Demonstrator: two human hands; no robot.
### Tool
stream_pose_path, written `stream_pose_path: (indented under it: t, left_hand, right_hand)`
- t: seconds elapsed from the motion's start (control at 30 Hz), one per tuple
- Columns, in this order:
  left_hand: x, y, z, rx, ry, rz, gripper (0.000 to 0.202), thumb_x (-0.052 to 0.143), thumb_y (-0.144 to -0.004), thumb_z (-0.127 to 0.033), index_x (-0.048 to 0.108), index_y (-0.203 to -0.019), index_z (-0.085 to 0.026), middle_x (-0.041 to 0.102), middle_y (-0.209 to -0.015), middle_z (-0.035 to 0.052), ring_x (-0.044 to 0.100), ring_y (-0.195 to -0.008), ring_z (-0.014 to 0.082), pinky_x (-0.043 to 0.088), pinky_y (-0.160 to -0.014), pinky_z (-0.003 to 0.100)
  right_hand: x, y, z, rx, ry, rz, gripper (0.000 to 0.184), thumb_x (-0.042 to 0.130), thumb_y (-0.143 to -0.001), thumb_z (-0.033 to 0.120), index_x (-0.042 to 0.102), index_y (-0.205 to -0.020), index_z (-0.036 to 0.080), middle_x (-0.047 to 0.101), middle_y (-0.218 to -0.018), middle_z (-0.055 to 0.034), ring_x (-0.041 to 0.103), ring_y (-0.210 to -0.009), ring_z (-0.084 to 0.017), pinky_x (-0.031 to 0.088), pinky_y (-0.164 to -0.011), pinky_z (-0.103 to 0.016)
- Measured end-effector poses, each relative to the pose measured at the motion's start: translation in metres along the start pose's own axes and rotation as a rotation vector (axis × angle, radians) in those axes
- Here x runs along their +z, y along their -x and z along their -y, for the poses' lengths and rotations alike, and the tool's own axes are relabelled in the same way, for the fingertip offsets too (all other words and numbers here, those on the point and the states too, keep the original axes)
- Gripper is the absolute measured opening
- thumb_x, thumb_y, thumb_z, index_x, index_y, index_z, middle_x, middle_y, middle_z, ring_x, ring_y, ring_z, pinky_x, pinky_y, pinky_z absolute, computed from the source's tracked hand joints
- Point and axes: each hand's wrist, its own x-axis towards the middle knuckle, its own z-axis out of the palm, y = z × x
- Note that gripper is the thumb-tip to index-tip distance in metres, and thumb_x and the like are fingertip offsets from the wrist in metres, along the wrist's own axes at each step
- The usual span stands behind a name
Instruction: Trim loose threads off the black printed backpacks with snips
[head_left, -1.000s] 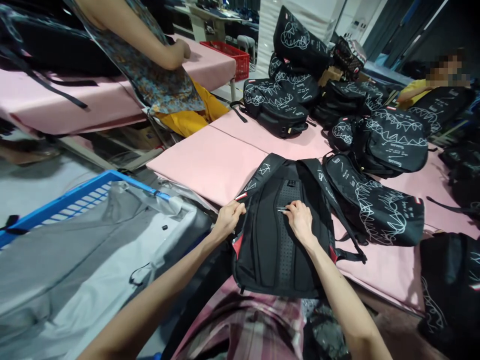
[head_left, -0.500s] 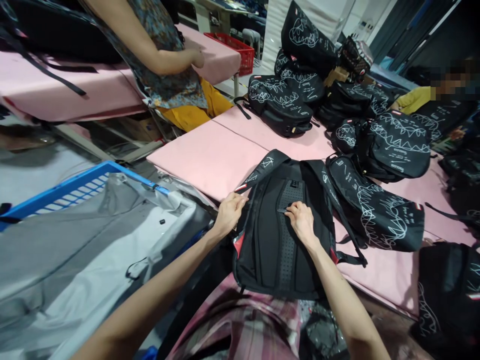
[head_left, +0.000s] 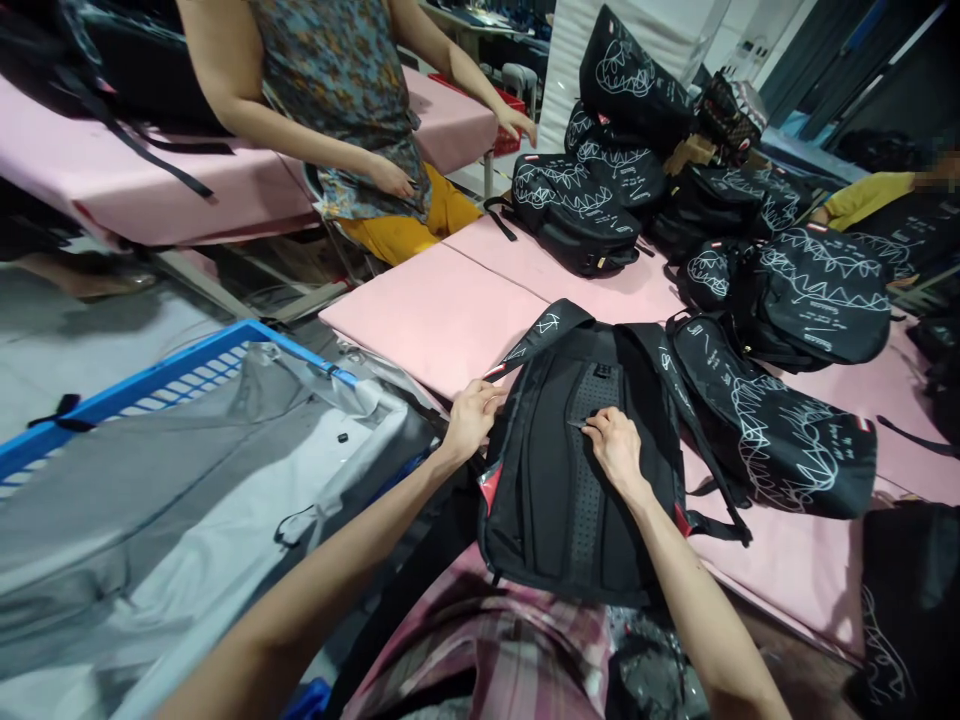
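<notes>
A black backpack (head_left: 555, 490) lies back panel up on the pink table (head_left: 435, 320), its bottom hanging over the near edge. My left hand (head_left: 471, 420) grips the backpack's left edge next to a printed shoulder strap (head_left: 536, 338). My right hand (head_left: 616, 447) rests on the perforated middle panel and pinches a small dark thin tool (head_left: 577, 424) at its fingertips. Both forearms reach in from below.
Several black backpacks with white scribble print (head_left: 772, 420) lie and pile at the right and back (head_left: 577, 205). A blue crate lined with clear plastic (head_left: 187, 470) stands at the left. One person in a patterned top (head_left: 352, 90) sits behind the table; another sits far right.
The view has shifted a little, so the backpack sits slightly further right. My hands keep their hold. The person at the back has lowered one arm and stretched the other toward the red basket.
</notes>
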Motion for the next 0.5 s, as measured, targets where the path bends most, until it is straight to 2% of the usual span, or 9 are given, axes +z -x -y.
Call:
stream_pose_path:
  t: [0.13,0.23,0.3,0.4,0.5]
  left_hand:
    - [0.003,-0.004,-0.004,-0.011,-0.008,0.033,0.024,0.049,-0.084,-0.028,0.068,-0.098,-0.02,0.056,-0.094,0.004,0.056,-0.08,0.0149,0.046,-0.076,0.027]
    - [0.01,-0.007,-0.009,0.071,-0.109,0.094,0.022,0.058,-0.08,-0.029,0.068,-0.1,-0.024,0.055,-0.106,0.0049,0.053,-0.1,0.0198,0.042,-0.089,0.033]
    - [0.013,-0.009,-0.011,0.109,-0.19,0.135,0.022,0.061,-0.079,-0.028,0.068,-0.1,-0.026,0.053,-0.114,0.0052,0.047,-0.111,0.0232,0.038,-0.096,0.04]
    - [0.011,-0.009,-0.011,0.096,-0.16,0.209,0.022,0.055,-0.082,-0.023,0.068,-0.1,-0.024,0.053,-0.12,0.0065,0.046,-0.115,0.0237,0.037,-0.098,0.04]
    - [-0.006,0.004,-0.008,0.081,-0.052,0.313,0.025,0.048,-0.083,-0.019,0.069,-0.097,-0.02,0.056,-0.121,0.006,0.051,-0.112,0.0204,0.039,-0.098,0.033]
  right_hand:
    - [0.0,0.0,0.001,0.064,-0.152,-0.009,0.022,0.048,-0.089,0.03,0.067,-0.087,0.019,0.061,-0.089,-0.0057,0.057,-0.083,-0.019,0.042,-0.073,-0.03]
    - [-0.003,-0.002,0.006,0.084,-0.166,-0.003,0.02,0.05,-0.086,0.031,0.066,-0.085,0.018,0.061,-0.089,-0.007,0.056,-0.087,-0.022,0.04,-0.079,-0.034]
    - [-0.01,-0.002,0.009,0.122,-0.263,0.001,0.021,0.051,-0.084,0.032,0.066,-0.082,0.017,0.061,-0.089,-0.0075,0.055,-0.088,-0.022,0.039,-0.082,-0.036]
    - [-0.032,0.011,0.006,0.213,-0.473,-0.022,0.025,0.051,-0.083,0.038,0.064,-0.087,0.016,0.063,-0.09,-0.0073,0.057,-0.085,-0.02,0.043,-0.079,-0.033]
    - [-0.065,0.055,-0.012,0.349,-0.641,-0.167,0.03,0.055,-0.079,0.04,0.06,-0.099,0.018,0.062,-0.096,-0.0068,0.058,-0.084,-0.018,0.046,-0.074,-0.031]
